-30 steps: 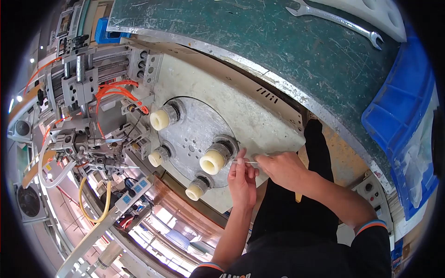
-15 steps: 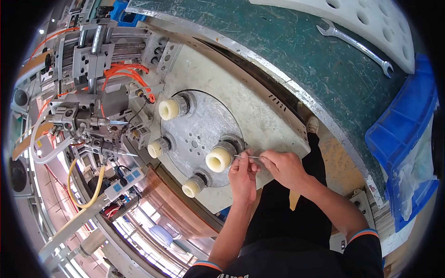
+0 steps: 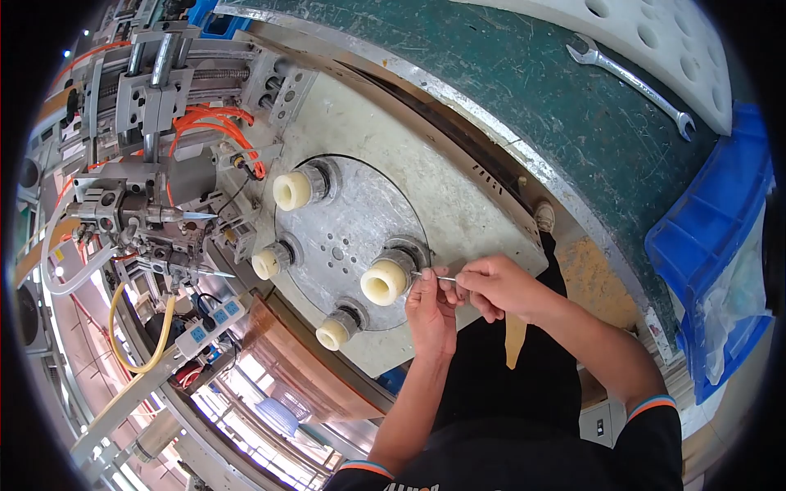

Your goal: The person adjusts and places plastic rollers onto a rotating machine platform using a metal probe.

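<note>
A round grey turntable (image 3: 352, 237) carries several cream-coloured ring-shaped pieces on metal holders. Beside the nearest cream piece (image 3: 383, 283), my left hand (image 3: 432, 315) pinches one end of a thin metal rod (image 3: 446, 279), its fingertips close to the metal holder (image 3: 407, 256). To the right, my right hand (image 3: 495, 288) grips the rod's other end between thumb and fingers. The rod's tip at the holder is too small to make out. A yellowish strip (image 3: 514, 340) hangs below my right hand.
An open-end wrench (image 3: 630, 82) lies on the green bench (image 3: 491, 74) beside white foam with holes (image 3: 655, 33). A blue bin (image 3: 712, 221) stands at the right. Machinery with two pointed nozzles (image 3: 184, 216) and orange tubes (image 3: 217, 123) is at the left.
The view has shifted slightly. My right hand has turned a little, and more of its lower fingers show. Both hands keep their hold on the rod.
</note>
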`<action>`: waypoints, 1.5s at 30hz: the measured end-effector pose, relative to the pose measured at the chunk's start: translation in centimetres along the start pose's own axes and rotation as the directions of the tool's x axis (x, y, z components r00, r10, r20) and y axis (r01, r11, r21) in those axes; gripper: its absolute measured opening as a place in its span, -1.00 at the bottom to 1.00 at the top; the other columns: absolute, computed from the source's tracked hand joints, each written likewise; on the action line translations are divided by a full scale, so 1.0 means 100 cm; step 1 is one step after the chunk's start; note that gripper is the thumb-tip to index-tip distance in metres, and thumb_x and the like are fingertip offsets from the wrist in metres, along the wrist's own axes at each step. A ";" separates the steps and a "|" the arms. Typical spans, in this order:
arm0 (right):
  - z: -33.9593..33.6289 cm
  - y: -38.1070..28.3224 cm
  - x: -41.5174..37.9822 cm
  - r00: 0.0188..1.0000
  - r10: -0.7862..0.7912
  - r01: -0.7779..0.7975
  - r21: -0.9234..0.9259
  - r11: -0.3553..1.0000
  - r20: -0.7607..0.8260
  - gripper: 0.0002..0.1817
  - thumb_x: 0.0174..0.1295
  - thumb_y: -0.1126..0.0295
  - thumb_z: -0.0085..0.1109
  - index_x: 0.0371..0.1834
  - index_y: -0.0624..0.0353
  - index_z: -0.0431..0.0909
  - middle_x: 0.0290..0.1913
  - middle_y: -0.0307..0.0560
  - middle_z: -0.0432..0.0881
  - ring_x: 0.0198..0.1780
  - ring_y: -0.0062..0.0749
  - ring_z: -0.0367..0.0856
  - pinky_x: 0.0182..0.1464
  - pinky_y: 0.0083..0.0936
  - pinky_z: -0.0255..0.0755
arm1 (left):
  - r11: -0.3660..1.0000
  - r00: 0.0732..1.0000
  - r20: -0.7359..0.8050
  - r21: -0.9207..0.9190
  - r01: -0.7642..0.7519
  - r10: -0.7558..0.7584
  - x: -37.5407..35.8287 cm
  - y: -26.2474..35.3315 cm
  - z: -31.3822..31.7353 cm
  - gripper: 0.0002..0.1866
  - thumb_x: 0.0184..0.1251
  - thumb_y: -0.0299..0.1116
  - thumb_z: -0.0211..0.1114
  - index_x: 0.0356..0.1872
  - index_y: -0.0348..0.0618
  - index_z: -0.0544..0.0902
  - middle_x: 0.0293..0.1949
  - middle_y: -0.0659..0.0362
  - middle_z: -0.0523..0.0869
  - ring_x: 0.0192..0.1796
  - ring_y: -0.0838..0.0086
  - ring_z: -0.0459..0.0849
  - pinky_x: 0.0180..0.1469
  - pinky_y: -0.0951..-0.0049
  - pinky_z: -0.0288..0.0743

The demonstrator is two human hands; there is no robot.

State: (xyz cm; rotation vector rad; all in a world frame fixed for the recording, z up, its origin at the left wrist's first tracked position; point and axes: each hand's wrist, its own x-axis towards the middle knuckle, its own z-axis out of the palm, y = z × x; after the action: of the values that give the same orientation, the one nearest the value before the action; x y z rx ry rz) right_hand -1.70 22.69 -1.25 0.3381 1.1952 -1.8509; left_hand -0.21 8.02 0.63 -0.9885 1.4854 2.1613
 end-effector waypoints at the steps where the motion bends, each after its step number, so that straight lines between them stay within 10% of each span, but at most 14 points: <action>1: 0.000 -0.001 0.000 0.999 0.032 -0.034 0.109 0.993 0.017 -0.74 0.30 0.35 -0.05 -0.46 0.29 0.49 -0.71 -0.19 0.46 -0.70 -0.50 0.48 -0.66 -0.51 0.30 | 1.000 1.000 -0.018 -0.006 -0.002 0.002 0.000 0.001 0.002 -0.72 0.43 -0.21 0.08 -0.23 -0.27 0.56 -0.52 0.26 0.54 -0.49 0.59 0.47 -0.34 0.54 0.45; 6: 0.001 -0.010 -0.005 0.991 -0.107 0.108 0.008 0.994 -0.079 -0.73 0.30 0.30 -0.02 -0.45 0.27 0.48 -0.68 -0.16 0.51 -0.68 -0.45 0.51 -0.60 -0.54 0.34 | 0.996 0.998 -0.056 -0.089 -0.008 0.003 0.000 0.004 0.013 -0.73 0.43 -0.22 0.09 -0.24 -0.26 0.56 -0.53 0.27 0.57 -0.50 0.61 0.52 -0.39 0.57 0.48; 8: -0.004 -0.008 -0.009 0.740 -0.665 0.472 -0.625 0.622 -0.103 -0.80 0.21 0.29 0.12 -0.40 0.21 0.48 -0.61 -0.15 0.52 -0.57 -0.33 0.55 -0.53 -0.50 0.39 | 0.985 0.992 -0.119 -0.174 0.013 -0.034 -0.002 0.005 0.017 -0.74 0.42 -0.22 0.10 -0.21 -0.24 0.56 -0.50 0.28 0.60 -0.48 0.66 0.56 -0.39 0.61 0.50; 15: -0.019 -0.024 0.007 0.612 -0.773 0.478 -0.856 0.195 0.166 -0.82 0.02 0.34 0.22 -0.45 0.15 0.41 -0.54 -0.14 0.46 -0.40 -0.28 0.57 -0.44 -0.35 0.43 | 0.937 0.971 -0.192 -0.341 0.071 -0.144 0.000 0.009 0.025 -0.75 0.42 -0.22 0.10 -0.16 -0.22 0.55 -0.48 0.30 0.62 -0.45 0.68 0.59 -0.38 0.67 0.51; 21: -0.016 -0.015 0.013 0.731 -0.679 0.475 -0.770 0.425 0.076 -0.78 0.22 0.31 0.12 -0.48 0.19 0.39 -0.63 -0.16 0.48 -0.57 -0.35 0.54 -0.54 -0.41 0.38 | 0.962 0.987 -0.140 -0.270 0.043 -0.083 -0.001 0.003 0.020 -0.74 0.41 -0.20 0.11 -0.20 -0.22 0.56 -0.48 0.27 0.63 -0.45 0.66 0.61 -0.38 0.66 0.53; 23: -0.006 -0.028 0.006 0.980 -0.160 0.122 -0.276 0.953 -0.121 -0.71 0.35 0.26 -0.01 -0.46 0.23 0.44 -0.67 -0.19 0.47 -0.66 -0.49 0.49 -0.62 -0.50 0.31 | 0.955 0.987 -0.139 -0.294 0.036 -0.080 -0.001 0.004 0.020 -0.74 0.41 -0.20 0.11 -0.22 -0.22 0.56 -0.49 0.26 0.63 -0.47 0.64 0.60 -0.39 0.65 0.53; 32: -0.004 -0.004 0.006 0.987 0.157 -0.125 0.499 0.858 -0.023 -0.62 0.36 0.14 -0.05 -0.45 0.23 0.50 -0.61 -0.24 0.50 -0.66 -0.63 0.44 -0.67 -0.70 0.24 | 0.973 0.989 -0.140 -0.231 0.010 -0.044 0.002 -0.001 0.017 -0.74 0.41 -0.21 0.12 -0.25 -0.23 0.56 -0.51 0.27 0.62 -0.52 0.64 0.57 -0.43 0.61 0.49; 40: -0.011 -0.005 -0.025 0.959 -0.261 0.223 -0.278 0.934 -0.108 -0.87 0.20 0.42 0.13 -0.36 0.28 0.48 -0.53 -0.14 0.58 -0.53 -0.55 0.53 -0.47 -0.53 0.35 | 0.984 0.997 -0.033 0.162 0.068 -0.064 -0.022 0.001 0.017 -0.74 0.44 -0.26 0.07 -0.28 -0.28 0.56 -0.54 0.22 0.56 -0.53 0.57 0.53 -0.43 0.58 0.44; 45: -0.007 0.018 -0.048 0.922 -0.371 0.330 -0.273 0.904 -0.113 -0.89 0.18 0.45 0.14 -0.29 0.26 0.51 -0.48 -0.10 0.59 -0.48 -0.47 0.56 -0.39 -0.51 0.40 | 0.927 0.992 0.001 0.355 0.117 -0.125 -0.038 0.010 0.005 -0.78 0.37 -0.32 0.16 -0.19 -0.31 0.59 -0.48 0.20 0.60 -0.50 0.56 0.55 -0.39 0.58 0.46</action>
State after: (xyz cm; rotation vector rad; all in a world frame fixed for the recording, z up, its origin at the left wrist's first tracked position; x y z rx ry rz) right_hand 2.33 25.58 0.36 0.1371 1.6737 -1.9724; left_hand 1.62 8.48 4.10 -0.8955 1.6786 1.7301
